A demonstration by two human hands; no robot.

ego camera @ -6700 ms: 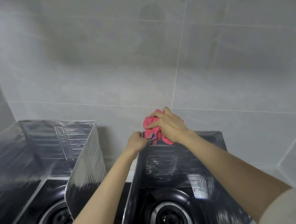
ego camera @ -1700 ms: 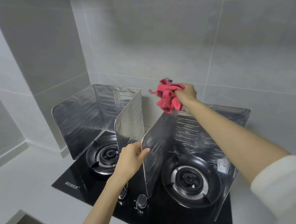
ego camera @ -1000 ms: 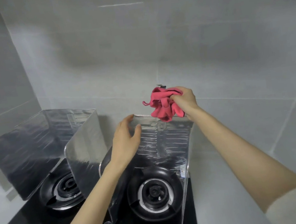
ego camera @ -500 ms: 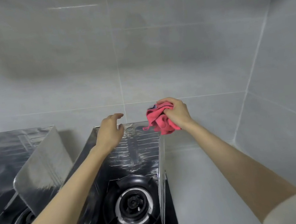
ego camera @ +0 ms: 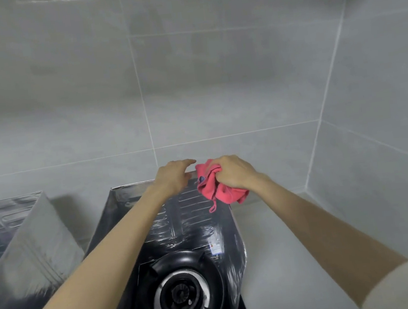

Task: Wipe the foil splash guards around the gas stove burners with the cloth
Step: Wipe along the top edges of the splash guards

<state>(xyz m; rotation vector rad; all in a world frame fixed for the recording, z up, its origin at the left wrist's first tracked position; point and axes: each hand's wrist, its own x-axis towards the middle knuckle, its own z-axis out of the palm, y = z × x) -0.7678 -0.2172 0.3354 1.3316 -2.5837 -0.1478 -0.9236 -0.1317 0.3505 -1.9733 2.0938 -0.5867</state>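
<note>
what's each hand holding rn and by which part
The right hand grips the pink cloth round its crumpled middle. The left hand lies on the top edge of the right foil guard; whether it grips cannot be told.

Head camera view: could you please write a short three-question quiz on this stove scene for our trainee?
1. True or false: the right hand grips the pink cloth.
2. The left hand rests on: A) a pan; B) the top edge of the foil splash guard; C) a tap.
3. Fill in: the cloth is held at the guard's upper ____ corner, as the camera sees it.
Key: 1 true; 2 B; 3 right.
</note>
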